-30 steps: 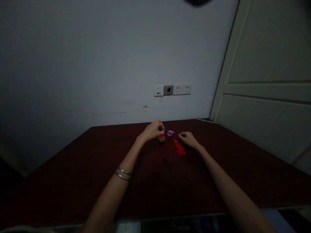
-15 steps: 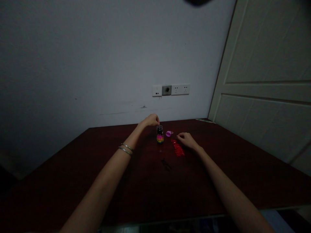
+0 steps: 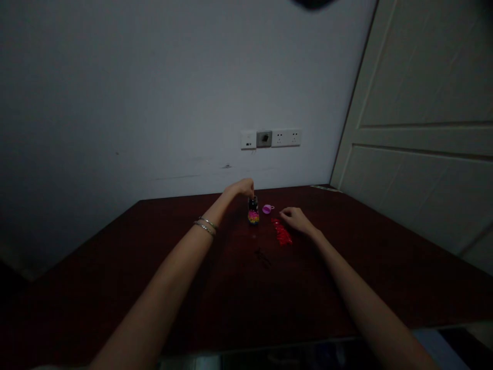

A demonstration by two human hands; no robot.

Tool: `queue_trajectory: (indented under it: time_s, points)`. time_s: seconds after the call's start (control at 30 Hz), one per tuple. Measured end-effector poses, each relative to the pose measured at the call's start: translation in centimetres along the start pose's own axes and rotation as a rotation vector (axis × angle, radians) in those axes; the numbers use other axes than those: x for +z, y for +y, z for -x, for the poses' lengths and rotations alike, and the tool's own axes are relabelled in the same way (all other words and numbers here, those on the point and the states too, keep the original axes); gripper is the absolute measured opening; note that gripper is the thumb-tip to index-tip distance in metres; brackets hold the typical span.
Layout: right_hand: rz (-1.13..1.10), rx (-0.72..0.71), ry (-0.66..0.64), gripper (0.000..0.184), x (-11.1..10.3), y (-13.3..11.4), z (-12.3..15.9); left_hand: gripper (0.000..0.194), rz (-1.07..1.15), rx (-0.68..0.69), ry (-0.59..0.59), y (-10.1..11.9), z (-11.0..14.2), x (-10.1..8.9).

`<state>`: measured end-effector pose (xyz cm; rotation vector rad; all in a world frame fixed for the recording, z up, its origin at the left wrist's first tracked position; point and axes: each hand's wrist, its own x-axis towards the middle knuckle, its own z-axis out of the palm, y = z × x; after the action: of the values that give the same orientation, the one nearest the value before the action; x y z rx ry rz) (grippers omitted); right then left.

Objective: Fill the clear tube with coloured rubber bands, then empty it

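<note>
A small clear container [image 3: 253,209] stands toward the back of the table, black in its upper part, with pink, yellow and blue pieces lower down. My left hand [image 3: 245,187] is at its top, fingers together and pointing down into or just behind the mouth. Whatever those fingers hold is hidden. To the right of the container lies a purple lid [image 3: 267,209] with a loop. A row of red pieces [image 3: 282,233] lies on the table beside my right hand [image 3: 295,218]. That hand rests there with fingertips pinched; anything between them is too small to make out.
Thin dark pieces [image 3: 263,257] lie in front of the container on the dark red table [image 3: 215,308]. Behind the table rises a wall with sockets [image 3: 285,137]. A pale door [image 3: 419,154] stands along the right side.
My left hand has moved slightly right and its fingers now point down at the container's mouth. My right hand stays beside the red pieces. The view has tilted slightly.
</note>
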<state>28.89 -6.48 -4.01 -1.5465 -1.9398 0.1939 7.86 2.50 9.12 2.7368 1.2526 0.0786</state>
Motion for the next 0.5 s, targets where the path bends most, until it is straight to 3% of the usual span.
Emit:
queue_trajectory:
  time_s: [0.4,0.5]
  points:
    - [-0.012,0.018,0.000,0.030,-0.2,-0.3,0.2,0.017,0.098,0.057,-0.020,-0.3,0.7,-1.2]
    - [-0.011,0.037,-0.011,0.029,-0.5,-0.7,0.2,0.018,0.233,0.061,0.106,-1.2,1.5,-1.8]
